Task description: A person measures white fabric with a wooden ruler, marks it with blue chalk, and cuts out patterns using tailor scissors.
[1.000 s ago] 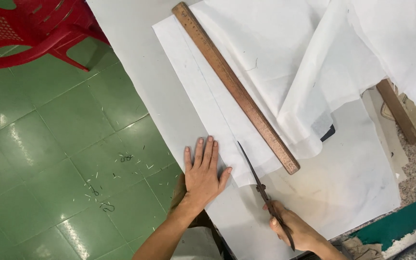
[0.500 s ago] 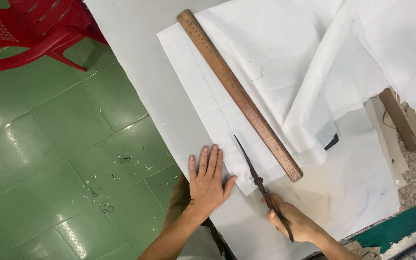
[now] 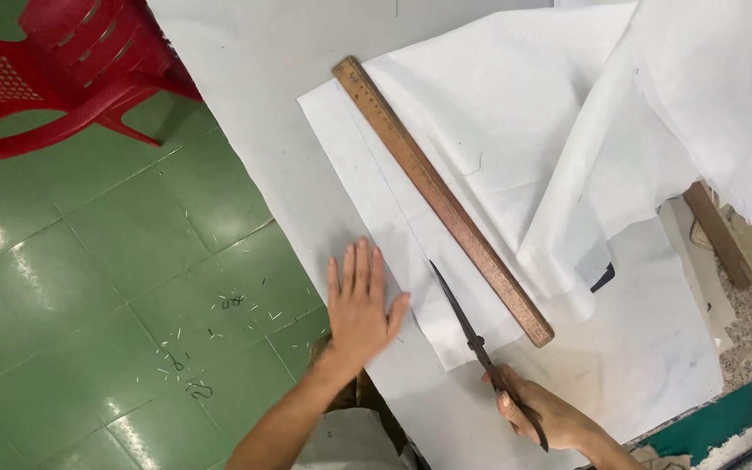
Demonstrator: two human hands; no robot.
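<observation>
Here the left hand (image 3: 360, 305) lies flat, fingers spread open, pressing the white fabric (image 3: 376, 209) onto the desk (image 3: 263, 78). The right hand (image 3: 546, 416) has its fingers closed around the handles of dark scissors (image 3: 467, 326), whose blades lie on the fabric just beside a wooden ruler (image 3: 441, 198). A red plastic chair (image 3: 63, 70) stands on the green tiled floor (image 3: 106, 287).

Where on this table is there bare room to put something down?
Bare tabletop lies between the table's left edge and the white fabric. Another patch sits right of the wooden ruler, below the folds. It is crowded around the left hand, scissors and right hand.
</observation>
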